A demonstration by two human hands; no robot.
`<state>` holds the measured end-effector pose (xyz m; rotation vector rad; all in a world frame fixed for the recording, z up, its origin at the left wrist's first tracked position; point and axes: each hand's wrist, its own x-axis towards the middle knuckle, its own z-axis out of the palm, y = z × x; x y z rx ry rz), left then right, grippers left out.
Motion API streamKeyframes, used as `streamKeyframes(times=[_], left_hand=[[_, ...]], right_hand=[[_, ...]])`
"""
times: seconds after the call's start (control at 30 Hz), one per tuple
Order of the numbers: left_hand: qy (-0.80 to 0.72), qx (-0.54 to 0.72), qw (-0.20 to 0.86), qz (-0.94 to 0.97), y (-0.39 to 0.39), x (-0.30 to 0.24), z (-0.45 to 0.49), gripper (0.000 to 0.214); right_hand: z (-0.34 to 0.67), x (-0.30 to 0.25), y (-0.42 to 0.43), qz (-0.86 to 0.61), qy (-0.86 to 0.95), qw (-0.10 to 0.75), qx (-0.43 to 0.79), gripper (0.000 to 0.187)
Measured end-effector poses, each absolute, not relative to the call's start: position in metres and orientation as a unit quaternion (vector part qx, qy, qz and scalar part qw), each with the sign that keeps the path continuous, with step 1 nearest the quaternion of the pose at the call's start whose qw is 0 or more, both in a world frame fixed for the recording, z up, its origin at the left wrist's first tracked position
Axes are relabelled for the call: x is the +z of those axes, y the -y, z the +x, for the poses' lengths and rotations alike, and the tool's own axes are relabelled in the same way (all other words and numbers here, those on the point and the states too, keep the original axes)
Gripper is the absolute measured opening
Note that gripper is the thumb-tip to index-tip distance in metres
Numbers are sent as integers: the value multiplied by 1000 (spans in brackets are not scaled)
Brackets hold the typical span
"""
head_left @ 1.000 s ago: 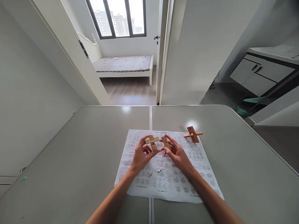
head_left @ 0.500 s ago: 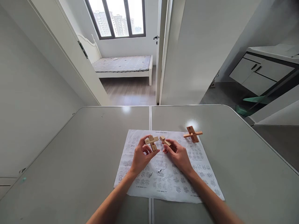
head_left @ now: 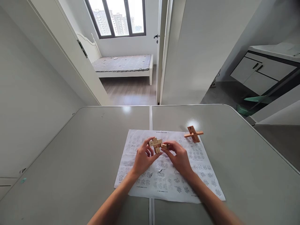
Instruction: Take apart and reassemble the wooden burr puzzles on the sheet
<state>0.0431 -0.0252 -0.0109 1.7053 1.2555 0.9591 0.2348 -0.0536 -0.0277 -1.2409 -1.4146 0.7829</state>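
My left hand [head_left: 142,158] pinches a small cross of pale wooden puzzle bars [head_left: 155,144] just above a printed instruction sheet [head_left: 164,181]. My right hand [head_left: 178,157] grips a single wooden bar [head_left: 165,146], whose end touches the cross. Both hands are closed around their pieces and meet over the sheet's upper middle. A second, darker wooden cross puzzle [head_left: 193,134] stands alone at the sheet's far right corner, a hand's width beyond my right hand.
The sheet lies on a grey folding table [head_left: 70,162] with a seam down its middle. Past the table's far edge an open doorway shows a bed [head_left: 123,64] under a window. Cabinets [head_left: 262,75] stand at the right.
The two hands have come together: the single bar in my right hand, earlier held apart and tilted, now meets the cross in my left hand. Both hands have dropped slightly toward the sheet.
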Motion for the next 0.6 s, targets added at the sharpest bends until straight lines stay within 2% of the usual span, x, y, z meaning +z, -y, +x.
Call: streamKeyframes(times=[0.6], left_hand=[[-438, 396, 243, 770, 31, -19, 45, 48]], right_hand=[[227, -31, 61, -492, 624, 549, 259, 21]])
